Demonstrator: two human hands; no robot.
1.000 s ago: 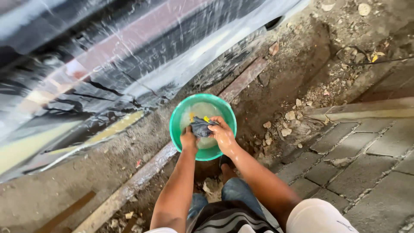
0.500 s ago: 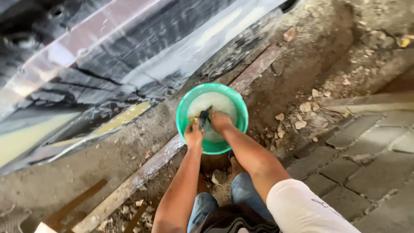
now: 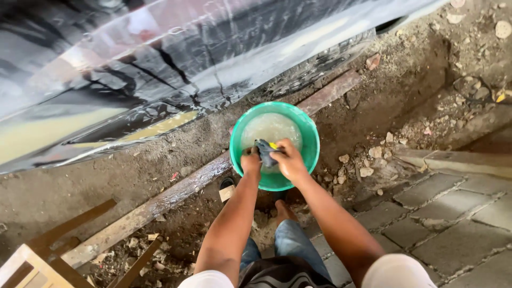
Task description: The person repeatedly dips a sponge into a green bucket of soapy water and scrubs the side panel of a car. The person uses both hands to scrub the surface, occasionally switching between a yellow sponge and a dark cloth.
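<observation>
From the head camera, most of the dark cloth (image 3: pixel 265 152) is hidden inside the two fists; only a grey fold and a yellow edge show. The left hand (image 3: pixel 250 161) and right hand (image 3: pixel 289 160) are both clenched on it, over the green basin (image 3: pixel 311 149). A wet black car body (image 3: pixel 160 69) fills the top of the view. A wooden plank (image 3: pixel 160 205) runs under the basin, and paving stones (image 3: pixel 453 213) lie to the right. The basin holds cloudy, soapy water (image 3: pixel 272 128).
</observation>
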